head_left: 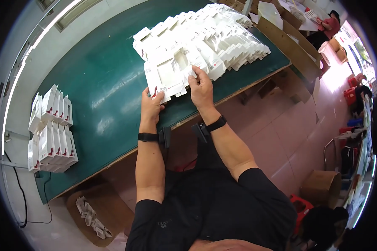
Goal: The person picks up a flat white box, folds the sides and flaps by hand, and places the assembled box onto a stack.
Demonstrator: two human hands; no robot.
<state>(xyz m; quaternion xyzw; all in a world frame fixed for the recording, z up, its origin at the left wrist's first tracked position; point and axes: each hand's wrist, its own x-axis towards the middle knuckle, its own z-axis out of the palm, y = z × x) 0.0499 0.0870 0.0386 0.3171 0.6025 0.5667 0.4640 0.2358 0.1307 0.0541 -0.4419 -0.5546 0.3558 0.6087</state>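
Note:
Between my two hands is a flat white carton with a window cut-out and a small red shoe print. My left hand grips its near left corner, thumb on top. At its right edge my right hand is closed, thumb and forefinger pinching a flap. Just beyond, a broad overlapping spread of flattened white cartons covers the table's far right part. Part of the held carton lies against that spread, so their border is hard to tell.
Folded-up white boxes stand in rows at the left of the green table. Below the table's left end sits an open brown carton with white pieces. Another brown carton adjoins the right end. A person is far off.

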